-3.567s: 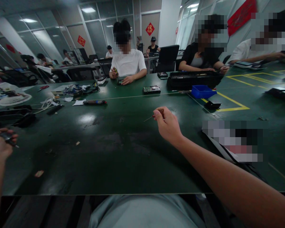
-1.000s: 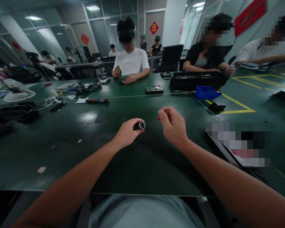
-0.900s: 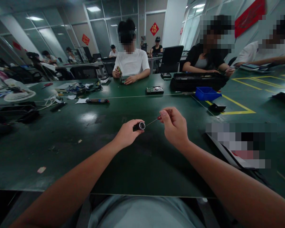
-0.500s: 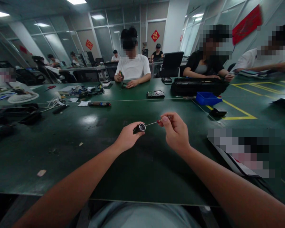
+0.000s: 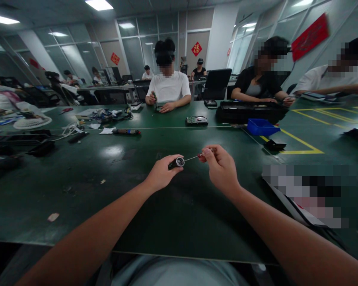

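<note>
My left hand is closed around a small black cylinder with a silver rim, its round end tilted toward me and to the right. Most of the cylinder's body is hidden by the fingers. My right hand grips a screwdriver by its reddish, see-through handle, mostly covered by the fingers. The thin metal shaft points left, its tip at the rim of the cylinder's open end. Whether the tip touches anything inside cannot be made out. Both hands are held above the green table.
Beyond my hands lie a circuit-board device, a blue bin, a long black casing and a dark rod-shaped tool. Cables and parts clutter the left. A blurred flat item is at right. Co-workers sit across the table.
The screwdriver tip has shifted slightly into the face of the cylinder's end. Both hands keep their grips; the whole view has moved a little.
</note>
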